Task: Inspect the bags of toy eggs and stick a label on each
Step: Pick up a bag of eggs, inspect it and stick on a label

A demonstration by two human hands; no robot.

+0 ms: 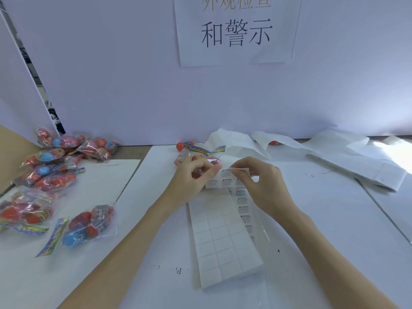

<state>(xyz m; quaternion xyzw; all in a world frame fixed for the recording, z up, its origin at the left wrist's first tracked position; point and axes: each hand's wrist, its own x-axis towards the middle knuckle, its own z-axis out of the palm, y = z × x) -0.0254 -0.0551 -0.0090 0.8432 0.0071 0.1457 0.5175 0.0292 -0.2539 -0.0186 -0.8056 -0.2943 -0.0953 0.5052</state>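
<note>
A white table (312,219) carries a long label sheet (225,237), mostly peeled bare, lying at its middle. Bags of toy eggs (51,175) are heaped at the left. The left hand (189,177) grips one bag (200,158) with curled fingers, just beyond the sheet. The right hand (260,181) pinches a warning label (236,171) at the sheet's top.

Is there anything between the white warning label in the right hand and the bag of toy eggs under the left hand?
Nothing visible. The right hand pinches the white warning label at the top of the label sheet, right beside the clear plastic bag of toy eggs that the left hand holds.
</note>
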